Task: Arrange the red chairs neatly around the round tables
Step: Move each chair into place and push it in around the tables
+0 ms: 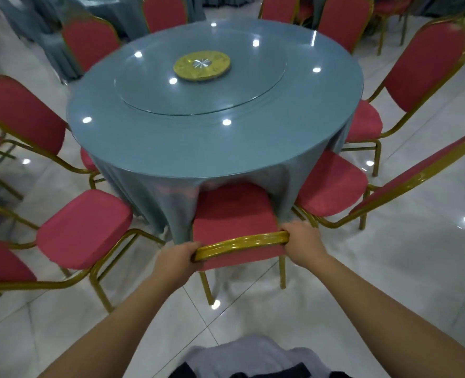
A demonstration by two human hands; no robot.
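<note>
The red chair (234, 211) is held at the near edge of the bench (171, 148), with its seat front tucked just under the hanging blue tablecloth (146, 192). The gold top rail (242, 241) of its back is clasped at both ends: the left grip (182, 253) is curled round the left end, the right grip (303, 238) round the right. The step in hand is judged to be sliding this chair in. It is best pushed straight toward the bench centre, with equal pressure at both ends so that the back is set square to the rim. How far the seat lies beneath the cloth cannot be told, so the push should be eased. Even gaps should be left to the left neighbour chair (84, 227) and the right neighbour chair (332, 184), and the cloth should not be bunched.
</note>
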